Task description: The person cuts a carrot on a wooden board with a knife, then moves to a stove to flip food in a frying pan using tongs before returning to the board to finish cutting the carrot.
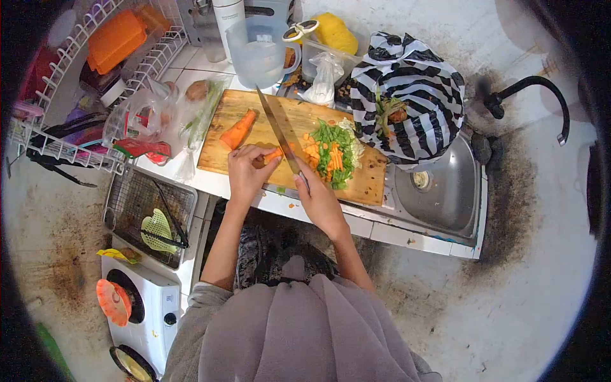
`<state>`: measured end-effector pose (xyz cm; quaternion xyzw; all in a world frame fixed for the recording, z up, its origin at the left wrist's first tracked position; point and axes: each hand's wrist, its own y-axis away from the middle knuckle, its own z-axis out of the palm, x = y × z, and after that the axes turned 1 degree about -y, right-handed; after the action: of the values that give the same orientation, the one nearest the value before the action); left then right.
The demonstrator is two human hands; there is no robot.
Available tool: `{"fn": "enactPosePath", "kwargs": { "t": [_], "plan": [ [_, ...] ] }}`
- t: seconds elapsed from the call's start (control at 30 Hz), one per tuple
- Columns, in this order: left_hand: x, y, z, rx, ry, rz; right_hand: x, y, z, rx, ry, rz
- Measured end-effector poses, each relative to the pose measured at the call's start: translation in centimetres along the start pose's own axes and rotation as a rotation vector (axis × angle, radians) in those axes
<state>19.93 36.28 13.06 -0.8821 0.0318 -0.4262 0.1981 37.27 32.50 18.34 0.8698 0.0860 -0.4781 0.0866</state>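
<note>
My right hand (316,196) grips a kitchen knife (278,125) by its handle, the long blade slanting up and left over the wooden cutting board (219,149). Beside the blade, my left hand (249,173) has its fingers closed on a piece of carrot (272,156) near the board's front edge. A larger carrot piece (239,129) lies on the board above my left hand. To the right of the knife sits a pile of chopped green vegetable (342,173), with cut carrot (312,151) and pale shreds around it.
A striped plastic bag (407,95) stands behind the board's right end, by the steel sink (439,197) and black faucet (534,83). At the back are a clear jug (258,54) and a tub with scissors (300,30). Plastic bags (143,118) lie left; below stands a stove (149,312).
</note>
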Motion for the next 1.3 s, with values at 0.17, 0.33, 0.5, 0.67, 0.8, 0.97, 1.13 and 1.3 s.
{"fn": "enactPosePath", "kwargs": {
  "t": [0.17,0.33,0.5,0.67,0.8,0.97,1.13,1.3],
  "plan": [
    [0.6,-0.2,-0.5,-0.008,0.008,-0.004,0.4,-0.1,0.1,-0.054,-0.017,0.033],
    [0.0,-0.1,-0.2,-0.002,0.035,0.011,1.3,-0.8,-0.4,-0.106,-0.077,0.009],
    [0.4,-0.3,-0.4,-0.027,0.041,0.012,1.2,-1.2,-0.1,-0.089,0.027,-0.059],
    [0.4,-0.5,-0.5,-0.013,0.062,0.029,-0.7,-1.0,0.6,-0.028,0.292,-0.057],
    [-0.1,-0.4,-0.3,-0.033,0.069,0.011,-0.7,-1.4,1.1,-0.066,0.316,0.006],
    [0.2,-0.5,-0.4,-0.006,0.072,0.047,-0.1,-1.9,2.3,0.044,0.469,-0.134],
    [0.2,-0.3,-0.3,0.021,0.085,0.055,0.1,-2.2,1.2,0.016,0.295,-0.104],
    [0.7,-0.3,-0.5,0.029,0.085,0.06,0.0,-1.4,0.2,-0.002,0.08,-0.078]
  ]
}}
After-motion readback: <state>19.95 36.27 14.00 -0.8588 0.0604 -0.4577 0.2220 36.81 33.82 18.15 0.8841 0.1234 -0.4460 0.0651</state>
